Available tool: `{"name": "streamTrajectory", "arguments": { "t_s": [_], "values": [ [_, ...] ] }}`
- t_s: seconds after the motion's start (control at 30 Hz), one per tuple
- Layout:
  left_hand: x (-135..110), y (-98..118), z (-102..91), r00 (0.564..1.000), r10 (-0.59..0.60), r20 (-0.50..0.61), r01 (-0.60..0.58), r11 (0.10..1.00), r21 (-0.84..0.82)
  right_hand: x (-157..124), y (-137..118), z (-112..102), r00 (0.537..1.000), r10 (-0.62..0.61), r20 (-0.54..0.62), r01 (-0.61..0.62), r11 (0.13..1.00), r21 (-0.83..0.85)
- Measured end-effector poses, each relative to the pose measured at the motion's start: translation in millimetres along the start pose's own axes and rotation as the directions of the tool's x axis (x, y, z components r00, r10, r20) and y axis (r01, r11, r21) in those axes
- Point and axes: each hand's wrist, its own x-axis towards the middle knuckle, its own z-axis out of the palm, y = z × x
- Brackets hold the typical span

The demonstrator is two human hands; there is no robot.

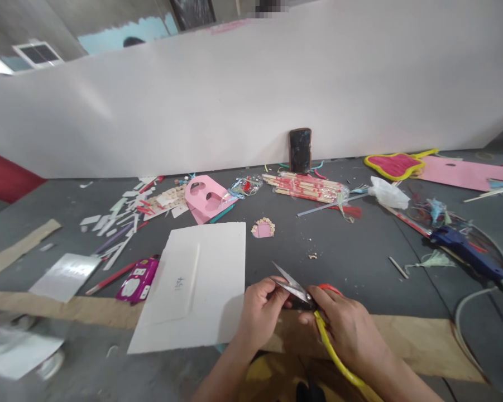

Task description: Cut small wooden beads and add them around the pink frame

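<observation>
Scissors [295,287], gripped by the right hand [351,329], point to 10 o'clock; keep the pinching left hand [262,312], contents unclear, safely off them.

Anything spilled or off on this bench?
Yes. A few small beads lie loose on the table beyond the scissors, and cut paper scraps are strewn at far left. Nothing looks broken.

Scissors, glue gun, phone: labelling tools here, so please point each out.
scissors [291,285], head view, on the blades.
glue gun [460,241], head view, on the blue body.
phone [300,149], head view, on its dark face.
</observation>
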Motion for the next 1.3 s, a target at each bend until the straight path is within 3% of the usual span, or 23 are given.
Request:
{"name": "streamTrajectory", "arguments": {
  "t_s": [0.33, 0.57, 0.73, 1.3],
  "values": [
    [-2.3, -6.6, 0.2, 0.994, 0.069, -0.083, -0.066, 0.997, 0.036, -0.1, -1.6, 0.8, 1.000, -0.014, -0.009, 0.014, 1.000, 0.008],
    [-2.0, -1.8, -2.2, 0.992, 0.112, -0.053, -0.108, 0.992, 0.066, -2.1, -4.9, -4.7, 0.999, 0.008, 0.040, -0.007, 1.000, -0.028],
    [-0.8, 0.9, -4.0, 0.991, 0.133, -0.018, -0.132, 0.989, 0.065, -4.0, -4.4, -1.8, 1.000, -0.029, 0.004, 0.029, 1.000, -0.009],
    [-0.8, -4.0, 0.1, 0.995, 0.098, -0.030, -0.096, 0.995, 0.039, -0.7, -4.7, 1.0, 1.000, 0.001, -0.003, -0.001, 1.000, -0.010]
  ]
}}
